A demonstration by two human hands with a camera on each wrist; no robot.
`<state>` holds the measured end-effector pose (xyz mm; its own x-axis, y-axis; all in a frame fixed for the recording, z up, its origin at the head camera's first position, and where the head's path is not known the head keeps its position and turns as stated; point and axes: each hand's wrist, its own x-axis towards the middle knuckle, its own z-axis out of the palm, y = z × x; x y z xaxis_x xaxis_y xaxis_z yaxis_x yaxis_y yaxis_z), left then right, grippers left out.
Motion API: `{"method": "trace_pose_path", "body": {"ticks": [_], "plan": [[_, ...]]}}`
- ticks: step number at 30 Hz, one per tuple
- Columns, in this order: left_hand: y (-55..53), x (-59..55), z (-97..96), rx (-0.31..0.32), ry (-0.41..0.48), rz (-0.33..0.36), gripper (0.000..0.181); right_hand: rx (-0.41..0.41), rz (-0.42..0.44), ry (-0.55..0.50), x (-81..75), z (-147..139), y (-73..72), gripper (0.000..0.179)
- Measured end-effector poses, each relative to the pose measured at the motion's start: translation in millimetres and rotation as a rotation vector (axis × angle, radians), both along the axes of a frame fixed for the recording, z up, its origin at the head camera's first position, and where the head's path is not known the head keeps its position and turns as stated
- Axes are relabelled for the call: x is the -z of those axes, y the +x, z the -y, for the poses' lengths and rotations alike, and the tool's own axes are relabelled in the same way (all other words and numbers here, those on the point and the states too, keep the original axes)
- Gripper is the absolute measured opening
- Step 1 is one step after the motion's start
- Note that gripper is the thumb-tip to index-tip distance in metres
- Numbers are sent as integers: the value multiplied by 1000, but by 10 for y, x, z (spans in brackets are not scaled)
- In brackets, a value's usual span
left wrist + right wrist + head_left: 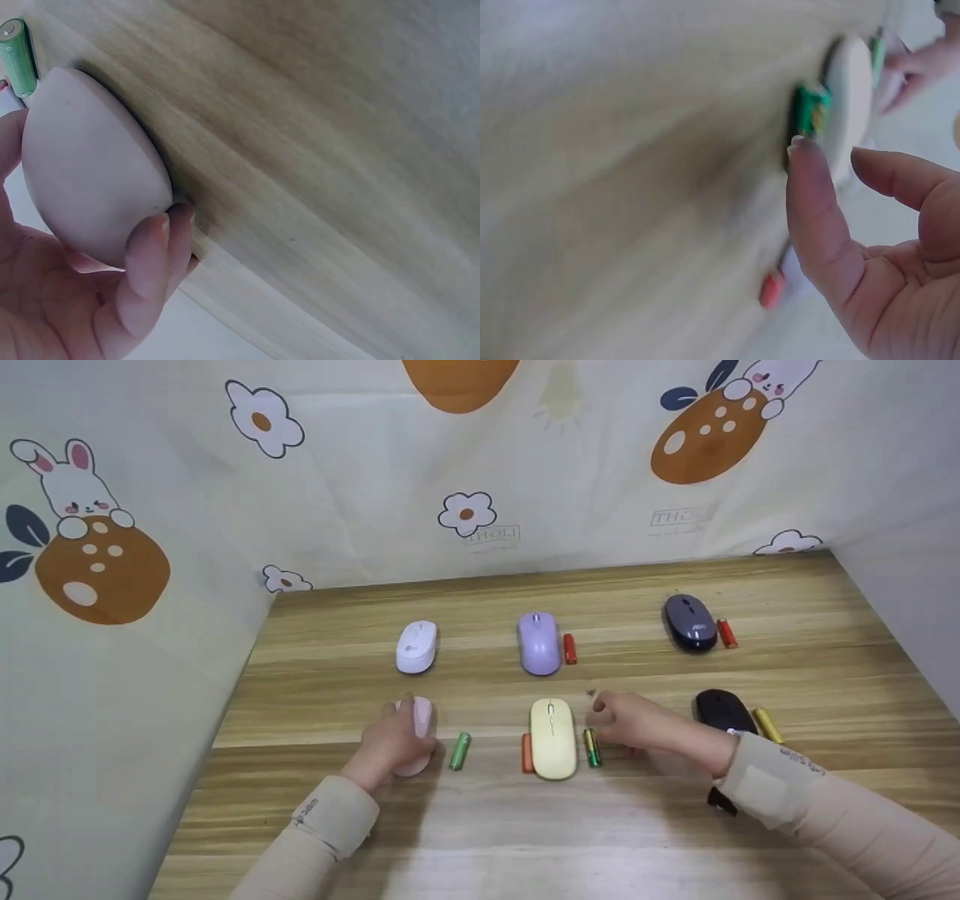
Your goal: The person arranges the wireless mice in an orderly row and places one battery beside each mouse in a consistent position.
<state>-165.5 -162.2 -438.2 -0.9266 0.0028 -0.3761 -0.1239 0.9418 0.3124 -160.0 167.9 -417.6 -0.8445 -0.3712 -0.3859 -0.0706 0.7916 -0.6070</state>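
My left hand (391,741) grips a pale pink computer mouse (422,716) on the wooden table, thumb on one side and fingers curled on the other. Up close in the left wrist view, the mouse (90,165) shows its smooth rounded back. A green battery (460,751) lies just right of it. My right hand (634,721) hovers by a dark green battery (592,748), which lies beside a yellow mouse (553,739). In the right wrist view its thumb and index finger (817,210) stand apart with nothing between them.
An orange battery (526,753) touches the yellow mouse's left side. Behind are a white mouse (416,647), a purple mouse (539,643) with a red battery (570,649), and a dark grey mouse (690,622) with another red battery (727,634). A black mouse (721,709) and gold battery (768,725) lie right.
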Motion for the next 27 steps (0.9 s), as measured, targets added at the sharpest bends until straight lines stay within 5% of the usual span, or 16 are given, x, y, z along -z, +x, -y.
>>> {"method": "trace_pose_path", "body": {"ticks": [10,19,27], "plan": [[6,0,15,14,-6,-23,90,-22,-240,253,-262,-623,14,40],[-1,24,16,42,-32,-57,92,97,-333,480,-84,-1040,177,50],[2,23,17,43,-47,-59,89,200,-467,507,166,-1123,267,63]]}}
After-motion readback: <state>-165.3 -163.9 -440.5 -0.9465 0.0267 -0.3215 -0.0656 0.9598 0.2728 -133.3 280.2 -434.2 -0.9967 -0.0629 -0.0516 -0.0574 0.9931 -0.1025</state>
